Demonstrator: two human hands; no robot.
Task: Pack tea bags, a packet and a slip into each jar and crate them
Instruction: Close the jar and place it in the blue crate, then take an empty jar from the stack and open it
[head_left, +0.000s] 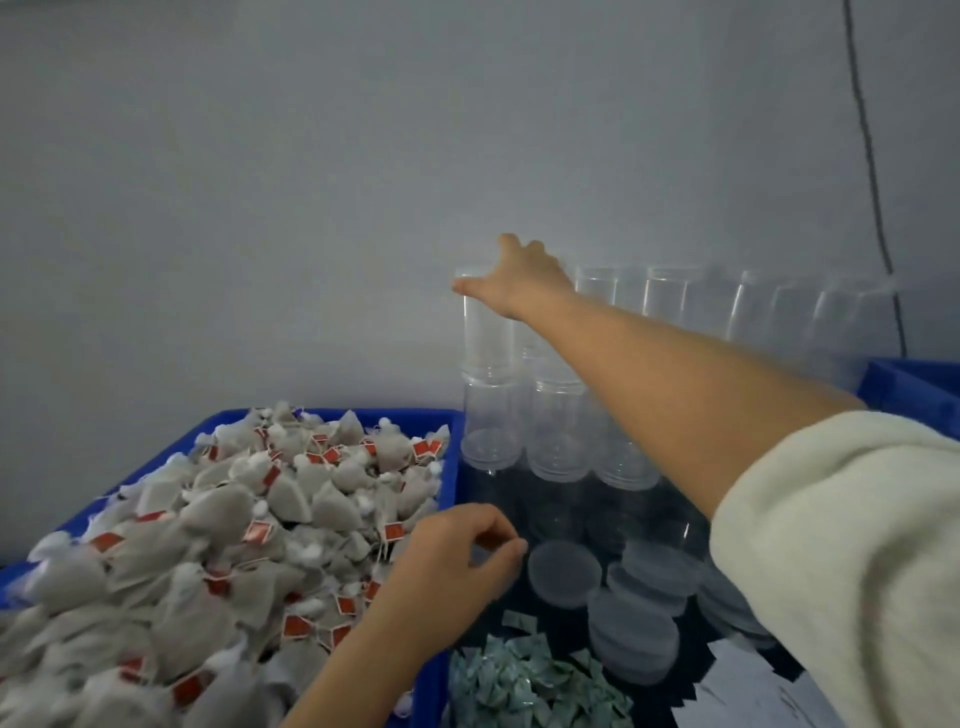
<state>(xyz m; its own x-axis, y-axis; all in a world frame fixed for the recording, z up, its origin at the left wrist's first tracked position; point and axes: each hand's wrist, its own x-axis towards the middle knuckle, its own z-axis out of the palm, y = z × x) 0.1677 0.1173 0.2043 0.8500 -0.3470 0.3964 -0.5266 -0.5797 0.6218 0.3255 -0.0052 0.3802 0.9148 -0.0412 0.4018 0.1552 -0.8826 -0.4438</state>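
Observation:
My right hand (511, 283) reaches far out over a stack of clear plastic jars (485, 332) against the wall, its fingers spread on the rim of the top left jar. My left hand (457, 551) hovers at the right edge of the blue crate (363, 415), fingers loosely curled, holding nothing that I can see. The crate is heaped with grey tea bags (234, 519) bearing red tags. Small pale green packets (519, 680) lie in a pile at the bottom. White slips (737, 691) lie to their right.
Several translucent round lids (563, 571) lie stacked on the dark table in front of the jars. More jars (670, 296) line the wall to the right. A second blue crate (909, 384) shows at the right edge. A black cable (872, 171) hangs down the wall.

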